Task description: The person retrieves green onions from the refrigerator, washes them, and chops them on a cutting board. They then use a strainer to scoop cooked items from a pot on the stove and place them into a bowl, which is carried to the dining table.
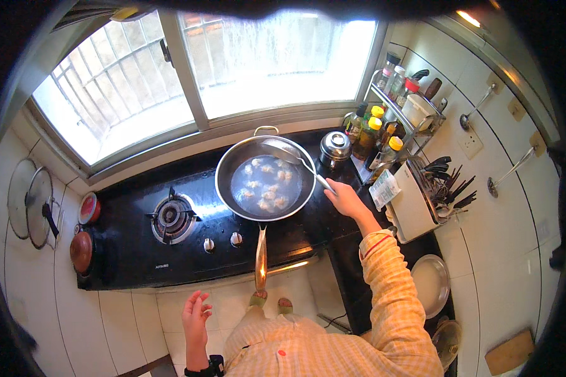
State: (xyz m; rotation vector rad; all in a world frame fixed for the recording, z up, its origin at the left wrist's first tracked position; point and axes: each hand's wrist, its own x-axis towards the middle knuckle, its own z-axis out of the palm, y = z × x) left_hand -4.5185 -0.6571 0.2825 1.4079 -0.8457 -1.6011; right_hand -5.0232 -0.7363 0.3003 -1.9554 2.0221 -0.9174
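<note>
My right hand [345, 197] grips the handle of a metal skimmer [283, 150], whose mesh head rests at the upper right inside a large wok [220, 188]. Several pale food pieces [269, 192] lie in the cloudy liquid of the wok, which stands on the right side of a black gas hob. The wok's long metal handle [261, 264] points towards me. Low at the left, my left hand [198, 313] hangs before the counter with bent fingers, holding nothing.
A bare gas burner [171, 216] lies left of the wok. A lidded steel pot [335, 147], oil bottles [366, 136] and a knife-and-utensil holder [412, 202] stand to the right. A pan with pale contents [430, 286] sits on the right counter. A brown lidded pot [81, 252] is far left.
</note>
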